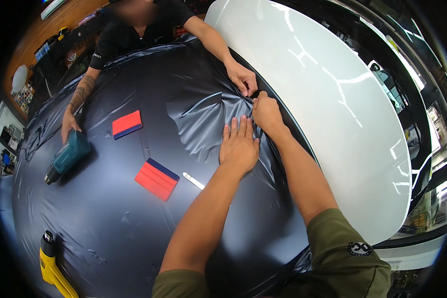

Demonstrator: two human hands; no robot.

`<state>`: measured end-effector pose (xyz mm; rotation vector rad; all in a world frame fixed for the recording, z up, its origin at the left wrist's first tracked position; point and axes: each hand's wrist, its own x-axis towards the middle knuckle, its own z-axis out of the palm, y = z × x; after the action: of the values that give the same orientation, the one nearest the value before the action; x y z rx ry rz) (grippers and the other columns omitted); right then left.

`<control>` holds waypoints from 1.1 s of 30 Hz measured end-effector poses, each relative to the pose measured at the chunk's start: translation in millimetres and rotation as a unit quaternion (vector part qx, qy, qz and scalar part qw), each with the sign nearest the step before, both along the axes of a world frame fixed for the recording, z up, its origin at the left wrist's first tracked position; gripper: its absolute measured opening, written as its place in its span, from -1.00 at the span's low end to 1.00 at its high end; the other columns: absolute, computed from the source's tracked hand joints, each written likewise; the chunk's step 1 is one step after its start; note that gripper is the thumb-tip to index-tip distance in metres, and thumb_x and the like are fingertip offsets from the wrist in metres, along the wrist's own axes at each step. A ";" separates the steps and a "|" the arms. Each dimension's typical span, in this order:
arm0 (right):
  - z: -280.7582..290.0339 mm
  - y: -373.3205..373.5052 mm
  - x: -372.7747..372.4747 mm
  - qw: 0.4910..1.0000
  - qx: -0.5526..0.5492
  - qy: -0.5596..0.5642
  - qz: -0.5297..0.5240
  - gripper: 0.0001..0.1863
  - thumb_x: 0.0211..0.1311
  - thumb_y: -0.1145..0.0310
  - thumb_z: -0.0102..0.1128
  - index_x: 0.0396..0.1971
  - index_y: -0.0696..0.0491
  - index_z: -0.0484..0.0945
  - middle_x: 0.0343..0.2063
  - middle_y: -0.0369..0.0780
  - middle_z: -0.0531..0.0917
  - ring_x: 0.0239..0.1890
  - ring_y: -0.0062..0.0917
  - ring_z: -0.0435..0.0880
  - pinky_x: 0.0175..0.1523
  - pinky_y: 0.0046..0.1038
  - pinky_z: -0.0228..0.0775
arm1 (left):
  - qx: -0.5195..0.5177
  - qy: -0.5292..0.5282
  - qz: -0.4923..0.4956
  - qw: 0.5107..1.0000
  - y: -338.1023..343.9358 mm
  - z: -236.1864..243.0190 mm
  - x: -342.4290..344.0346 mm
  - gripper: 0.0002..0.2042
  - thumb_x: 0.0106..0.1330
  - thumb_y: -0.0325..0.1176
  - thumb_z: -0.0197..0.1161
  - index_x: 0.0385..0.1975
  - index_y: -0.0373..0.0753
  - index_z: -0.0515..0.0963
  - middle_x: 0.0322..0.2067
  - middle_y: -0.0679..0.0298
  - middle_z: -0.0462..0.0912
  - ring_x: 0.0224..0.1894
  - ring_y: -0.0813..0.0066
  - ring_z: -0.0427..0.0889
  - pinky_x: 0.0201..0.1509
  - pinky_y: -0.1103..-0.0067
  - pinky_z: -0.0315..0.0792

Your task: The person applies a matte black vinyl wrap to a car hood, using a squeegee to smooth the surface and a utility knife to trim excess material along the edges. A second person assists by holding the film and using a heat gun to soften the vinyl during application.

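Note:
Dark blue-grey vinyl film (109, 198) covers a large curved car panel. My left hand (239, 149) lies flat on it, fingers spread, beside a bunched, wrinkled patch. Just to the right and farther off, my right hand (268, 115) is closed at the film's edge, its fingers curled as if around a fold of film; the fingertips are partly hidden. Almost touching it, a co-worker's hand (242, 78) pinches the same edge. Left of my left forearm lie a slim white-handled tool (192, 180) and a red squeegee (157, 181) with a dark blue edge.
A second red squeegee (127, 124) lies farther off. At the left, the co-worker's other hand (70, 124) holds a teal heat gun (68, 155). A yellow heat gun (53, 270) rests near left. On the right, a glossy white car panel (323, 109) borders the film beyond a dark gap.

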<state>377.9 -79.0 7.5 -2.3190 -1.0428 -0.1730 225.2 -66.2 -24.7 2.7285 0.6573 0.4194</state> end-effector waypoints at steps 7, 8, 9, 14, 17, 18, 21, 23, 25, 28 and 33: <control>4.3 -3.6 -13.5 0.999 0.019 -0.013 -0.039 -0.73 0.46 0.29 -0.03 -0.27 0.24 0.39 -0.42 0.16 0.67 -0.26 0.13 0.69 -0.18 0.04 0.53 | 0.008 0.006 -0.013 1.000 0.5 -1.5 -3.5 -0.37 0.50 -0.11 -0.08 0.46 -0.34 0.06 0.49 0.05 0.05 0.54 0.08 -0.02 0.58 0.22 -0.15; 4.6 -3.0 -12.9 0.999 0.019 -0.016 -0.038 -0.73 0.46 0.29 -0.03 -0.27 0.24 0.40 -0.42 0.16 0.67 -0.26 0.13 0.69 -0.18 0.04 0.53 | 0.008 -0.001 -0.012 1.000 1.2 -1.4 -2.5 -0.37 0.50 -0.11 -0.08 0.47 -0.34 0.06 0.49 0.05 0.05 0.54 0.08 -0.01 0.58 0.22 -0.15; 4.6 -2.5 -12.7 0.999 0.020 -0.018 -0.037 -0.72 0.46 0.29 -0.04 -0.27 0.24 0.40 -0.42 0.16 0.67 -0.26 0.13 0.69 -0.18 0.04 0.53 | 0.012 -0.008 -0.011 1.000 1.9 -1.8 -3.4 -0.37 0.50 -0.12 -0.08 0.47 -0.33 0.06 0.50 0.05 0.05 0.54 0.08 -0.01 0.57 0.22 -0.14; 5.9 -3.4 -8.7 0.997 0.021 -0.032 -0.059 -0.71 0.46 0.27 -0.04 -0.26 0.25 0.41 -0.42 0.18 0.67 -0.28 0.13 0.69 -0.16 0.02 0.54 | 0.010 -0.021 -0.011 1.000 -0.2 -0.5 -3.5 -0.37 0.51 -0.11 -0.08 0.47 -0.32 0.06 0.50 0.06 0.03 0.54 0.08 -0.02 0.58 0.22 -0.14; 5.5 -2.7 -11.4 0.997 0.037 -0.035 -0.064 -0.69 0.46 0.27 -0.03 -0.29 0.27 0.42 -0.43 0.20 0.66 -0.28 0.12 0.69 -0.17 0.01 0.53 | 0.011 -0.034 -0.008 0.999 0.7 -2.6 -4.1 -0.38 0.51 -0.11 -0.09 0.47 -0.32 0.07 0.50 0.06 0.03 0.54 0.08 -0.02 0.58 0.22 -0.15; 6.4 -2.5 -11.6 0.996 0.046 -0.038 -0.067 -0.69 0.46 0.27 -0.03 -0.29 0.27 0.42 -0.43 0.20 0.66 -0.28 0.12 0.69 -0.18 0.01 0.53 | 0.011 -0.040 -0.009 0.999 1.2 -2.5 -4.3 -0.38 0.51 -0.10 -0.09 0.47 -0.32 0.07 0.50 0.06 0.03 0.54 0.08 -0.02 0.58 0.22 -0.16; 12.4 -5.0 -10.9 0.995 0.067 -0.025 -0.069 -0.68 0.45 0.26 0.00 -0.31 0.29 0.44 -0.43 0.21 0.66 -0.29 0.13 0.68 -0.17 0.01 0.52 | 0.010 -0.032 -0.015 0.999 2.4 -1.0 -4.0 -0.37 0.51 -0.09 -0.10 0.47 -0.33 0.05 0.50 0.06 0.03 0.54 0.09 -0.03 0.58 0.22 -0.17; 9.3 -7.8 0.3 0.998 0.033 -0.045 -0.013 -0.67 0.43 0.26 0.03 -0.31 0.29 0.45 -0.44 0.21 0.65 -0.30 0.13 0.68 -0.17 0.01 0.52 | 0.003 -0.012 -0.017 1.000 1.3 -0.8 -3.9 -0.36 0.52 -0.08 -0.13 0.48 -0.33 0.02 0.51 0.06 0.00 0.55 0.09 -0.05 0.58 0.22 -0.18; 3.9 -7.0 11.9 0.998 0.011 -0.057 0.017 -0.67 0.41 0.26 0.05 -0.31 0.30 0.46 -0.43 0.21 0.65 -0.31 0.13 0.68 -0.18 0.01 0.51 | -0.004 0.005 -0.021 1.000 0.5 -1.1 -2.2 -0.35 0.53 -0.06 -0.15 0.48 -0.33 0.00 0.51 0.06 -0.02 0.55 0.10 -0.07 0.59 0.23 -0.18; 4.4 -6.5 14.6 0.998 0.017 -0.056 0.012 -0.67 0.40 0.26 0.08 -0.30 0.30 0.46 -0.42 0.20 0.66 -0.31 0.12 0.68 -0.18 0.00 0.52 | -0.008 0.019 -0.027 0.999 2.7 -1.3 -0.8 -0.34 0.54 -0.05 -0.18 0.49 -0.34 -0.02 0.52 0.06 -0.05 0.56 0.11 -0.11 0.59 0.24 -0.18; 3.0 -6.5 -8.5 0.994 0.075 -0.013 -0.075 -0.70 0.41 0.27 0.06 -0.27 0.27 0.44 -0.43 0.15 0.67 -0.32 0.10 0.69 -0.19 0.00 0.53 | 0.007 0.036 -0.036 0.999 3.7 2.2 -2.3 -0.32 0.53 -0.01 -0.17 0.49 -0.35 -0.03 0.52 0.05 -0.04 0.56 0.08 -0.10 0.59 0.23 -0.19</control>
<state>369.4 -85.6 10.4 -2.2622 -0.8383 -0.3300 222.9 -62.5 -22.5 2.7810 0.5749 0.3125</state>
